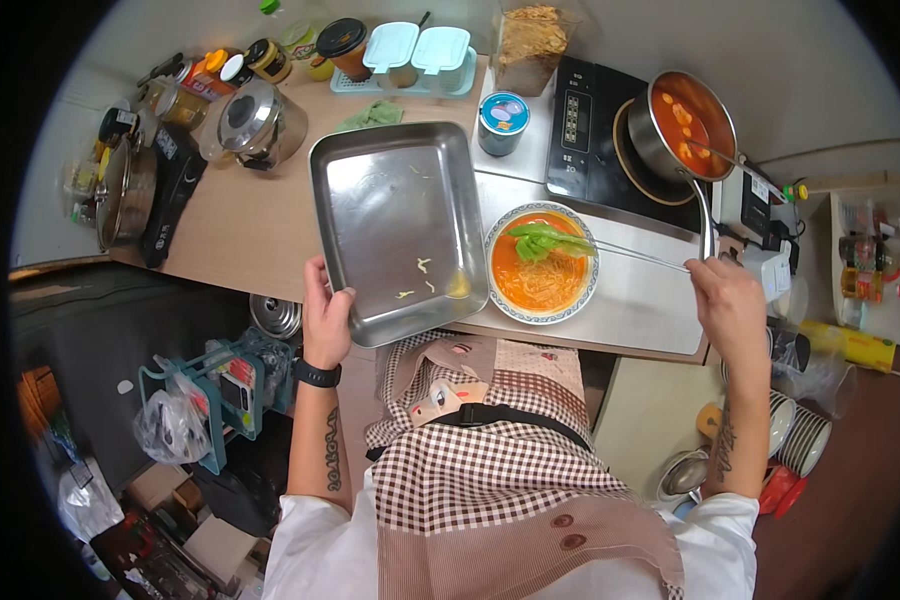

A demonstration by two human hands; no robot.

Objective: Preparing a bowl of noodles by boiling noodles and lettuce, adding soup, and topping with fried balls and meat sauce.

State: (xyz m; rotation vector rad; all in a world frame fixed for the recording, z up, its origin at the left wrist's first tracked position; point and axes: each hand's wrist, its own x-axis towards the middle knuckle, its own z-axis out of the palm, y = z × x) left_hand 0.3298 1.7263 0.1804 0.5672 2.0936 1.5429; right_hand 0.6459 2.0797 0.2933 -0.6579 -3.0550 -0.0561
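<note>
My left hand [328, 315] grips the near left edge of a rectangular stainless steel tray [397, 217], which is tilted and holds a few pale scraps and a little yellowish liquid. In my right hand [724, 296] is a pair of thin metal chopsticks or tongs [637, 257]; their far end meets green leafy vegetable [544, 241]. The leaves lie over a patterned round bowl [591, 289] of orange-red soup with thin noodles [544, 283], just right of the tray. A saucepan [649, 142] of red soup with pale pieces and a utensil stands on the induction cooker [572, 127].
Above the bowl stands a blue-lidded tub [504, 124]. The saucepan's handle [705, 217] juts towards my right hand. Lidded light-blue containers [416, 56], jars [268, 60] and a lidded pot [262, 124] line the back left. Stacked bowls [799, 435] sit low at the right.
</note>
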